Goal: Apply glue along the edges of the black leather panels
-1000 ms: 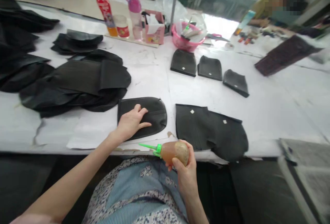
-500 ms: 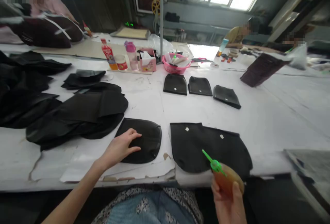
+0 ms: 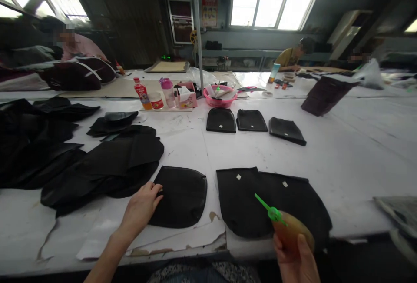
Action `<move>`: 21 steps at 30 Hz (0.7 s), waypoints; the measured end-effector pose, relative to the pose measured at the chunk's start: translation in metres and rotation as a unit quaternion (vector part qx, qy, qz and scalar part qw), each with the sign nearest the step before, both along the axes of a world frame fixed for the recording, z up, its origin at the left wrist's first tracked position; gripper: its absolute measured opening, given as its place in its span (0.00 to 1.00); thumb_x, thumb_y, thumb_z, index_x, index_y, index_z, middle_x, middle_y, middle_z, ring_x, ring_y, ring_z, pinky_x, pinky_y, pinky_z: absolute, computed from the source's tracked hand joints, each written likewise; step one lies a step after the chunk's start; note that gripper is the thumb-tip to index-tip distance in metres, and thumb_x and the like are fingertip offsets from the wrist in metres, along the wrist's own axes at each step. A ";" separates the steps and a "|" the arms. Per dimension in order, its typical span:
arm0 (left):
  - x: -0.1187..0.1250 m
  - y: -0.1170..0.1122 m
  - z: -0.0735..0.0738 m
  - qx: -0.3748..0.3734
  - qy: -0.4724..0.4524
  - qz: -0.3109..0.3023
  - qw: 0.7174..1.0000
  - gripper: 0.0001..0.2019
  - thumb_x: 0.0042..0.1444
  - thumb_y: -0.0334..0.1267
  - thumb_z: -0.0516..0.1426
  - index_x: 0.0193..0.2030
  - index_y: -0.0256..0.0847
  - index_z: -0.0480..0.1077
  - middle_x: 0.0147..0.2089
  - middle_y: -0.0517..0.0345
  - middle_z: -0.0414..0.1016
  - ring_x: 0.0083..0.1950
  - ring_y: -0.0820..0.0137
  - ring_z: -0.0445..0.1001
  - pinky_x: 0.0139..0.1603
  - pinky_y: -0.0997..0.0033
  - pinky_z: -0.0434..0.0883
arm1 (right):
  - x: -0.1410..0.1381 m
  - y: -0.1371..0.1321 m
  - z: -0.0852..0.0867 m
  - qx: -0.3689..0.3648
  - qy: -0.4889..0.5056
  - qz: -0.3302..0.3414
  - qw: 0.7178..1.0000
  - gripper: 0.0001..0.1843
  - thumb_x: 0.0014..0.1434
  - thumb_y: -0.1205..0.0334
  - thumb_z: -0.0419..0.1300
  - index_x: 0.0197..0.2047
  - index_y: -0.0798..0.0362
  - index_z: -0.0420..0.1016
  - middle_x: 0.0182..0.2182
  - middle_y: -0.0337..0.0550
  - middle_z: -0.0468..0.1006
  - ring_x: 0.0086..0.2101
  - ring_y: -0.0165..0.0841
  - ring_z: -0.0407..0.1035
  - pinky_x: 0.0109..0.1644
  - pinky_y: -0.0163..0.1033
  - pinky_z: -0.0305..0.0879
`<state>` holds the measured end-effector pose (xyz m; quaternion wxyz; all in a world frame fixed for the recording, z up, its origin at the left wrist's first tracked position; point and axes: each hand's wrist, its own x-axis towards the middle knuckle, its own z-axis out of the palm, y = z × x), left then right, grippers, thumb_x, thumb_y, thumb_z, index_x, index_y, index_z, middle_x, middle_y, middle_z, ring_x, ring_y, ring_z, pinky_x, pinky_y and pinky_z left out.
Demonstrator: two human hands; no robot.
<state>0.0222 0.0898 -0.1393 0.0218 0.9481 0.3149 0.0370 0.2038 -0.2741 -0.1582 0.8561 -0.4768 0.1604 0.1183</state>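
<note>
My left hand (image 3: 140,208) rests with its fingertips on the left edge of a rounded black fabric piece (image 3: 182,196) lying near the front of the white table (image 3: 352,161). My right hand (image 3: 295,259) grips a brown squeeze bottle (image 3: 291,231) with a green nozzle (image 3: 265,207), tip aimed up and left. The bottle hovers over two overlapping black pieces (image 3: 273,202) that carry small white tags.
A heap of black fabric (image 3: 107,165) lies to the left. Three black pieces (image 3: 250,121) sit in a row at mid-table, behind them a pink basin (image 3: 220,96), drink bottles (image 3: 143,94) and a tissue box (image 3: 186,96). Other people work at the far tables.
The view has tilted upward, showing more of the room. My left hand slid back to the piece's left edge. My right hand swung the bottle from my lap to the right, over the black pieces.
</note>
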 end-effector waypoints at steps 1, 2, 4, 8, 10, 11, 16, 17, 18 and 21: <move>0.004 0.003 0.001 -0.006 0.000 -0.007 1.000 0.13 0.64 0.36 0.48 0.47 0.43 0.72 0.47 0.50 0.73 0.48 0.60 0.74 0.47 0.64 0.72 | -0.001 0.002 0.003 -0.002 -0.012 -0.006 1.000 0.21 0.45 0.52 0.75 0.39 0.54 0.78 0.36 0.46 0.81 0.29 0.36 0.74 0.28 0.37 0.74; 0.008 0.006 0.001 -0.012 -0.003 -0.016 1.000 0.13 0.63 0.36 0.48 0.48 0.43 0.72 0.48 0.50 0.73 0.49 0.60 0.74 0.48 0.64 0.72 | -0.002 0.004 0.005 -0.002 -0.024 -0.009 1.000 0.20 0.47 0.52 0.73 0.40 0.54 0.77 0.36 0.46 0.80 0.30 0.36 0.74 0.27 0.37 0.73; 0.018 0.014 0.002 -0.022 -0.012 -0.037 0.999 0.14 0.63 0.36 0.48 0.50 0.43 0.72 0.50 0.49 0.73 0.51 0.59 0.73 0.50 0.63 0.72 | -0.002 0.005 0.007 0.004 -0.037 -0.010 0.999 0.19 0.50 0.52 0.72 0.41 0.54 0.77 0.37 0.46 0.80 0.30 0.36 0.74 0.26 0.36 0.71; 0.043 0.015 0.006 0.028 -0.029 -0.047 0.998 0.15 0.64 0.35 0.46 0.50 0.41 0.72 0.54 0.45 0.71 0.55 0.55 0.71 0.53 0.57 0.71 | 0.000 0.001 0.008 0.022 -0.029 -0.014 0.999 0.20 0.48 0.54 0.74 0.40 0.54 0.76 0.36 0.45 0.80 0.30 0.35 0.73 0.25 0.34 0.69; 0.060 0.002 0.010 0.064 -0.063 -0.042 0.995 0.16 0.66 0.35 0.46 0.50 0.39 0.72 0.55 0.43 0.70 0.57 0.53 0.70 0.55 0.55 0.69 | 0.000 -0.002 0.008 0.029 -0.027 -0.011 0.999 0.20 0.48 0.54 0.74 0.40 0.54 0.76 0.34 0.44 0.80 0.28 0.33 0.72 0.24 0.34 0.68; 0.069 -0.009 0.012 0.062 -0.084 -0.055 0.993 0.16 0.66 0.36 0.46 0.50 0.39 0.72 0.55 0.43 0.70 0.57 0.54 0.70 0.56 0.55 0.69 | 0.000 -0.003 0.009 0.030 -0.026 -0.012 0.999 0.20 0.47 0.54 0.74 0.39 0.54 0.75 0.33 0.43 0.79 0.27 0.32 0.71 0.24 0.34 0.68; 0.114 -0.072 0.019 -0.051 -0.069 -0.246 0.965 0.12 0.65 0.38 0.53 0.52 0.42 0.72 0.55 0.48 0.72 0.54 0.61 0.72 0.54 0.61 0.70 | 0.000 -0.005 0.015 0.018 -0.029 -0.028 0.999 0.26 0.40 0.58 0.76 0.43 0.53 0.75 0.36 0.43 0.79 0.25 0.30 0.69 0.24 0.34 0.69; 0.119 -0.078 0.020 -0.044 -0.056 -0.249 0.966 0.12 0.65 0.37 0.53 0.53 0.41 0.71 0.56 0.47 0.72 0.55 0.60 0.71 0.54 0.60 0.70 | 0.000 -0.006 0.015 0.014 -0.031 -0.028 0.999 0.27 0.39 0.59 0.76 0.43 0.53 0.75 0.37 0.44 0.80 0.25 0.30 0.69 0.24 0.35 0.69; 0.122 -0.082 0.019 -0.030 -0.049 -0.234 0.970 0.13 0.64 0.37 0.54 0.54 0.40 0.70 0.56 0.46 0.71 0.55 0.59 0.71 0.54 0.59 0.70 | 0.001 -0.007 0.015 0.010 -0.032 -0.029 0.999 0.28 0.39 0.59 0.76 0.44 0.53 0.75 0.38 0.45 0.80 0.26 0.31 0.70 0.24 0.35 0.69; 0.119 -0.067 0.016 0.005 -0.045 -0.161 0.986 0.14 0.64 0.35 0.53 0.55 0.38 0.69 0.56 0.45 0.70 0.55 0.58 0.70 0.53 0.60 0.70 | 0.004 -0.015 0.009 0.001 -0.030 -0.036 0.999 0.25 0.41 0.56 0.76 0.42 0.52 0.75 0.36 0.46 0.80 0.28 0.35 0.72 0.26 0.37 0.71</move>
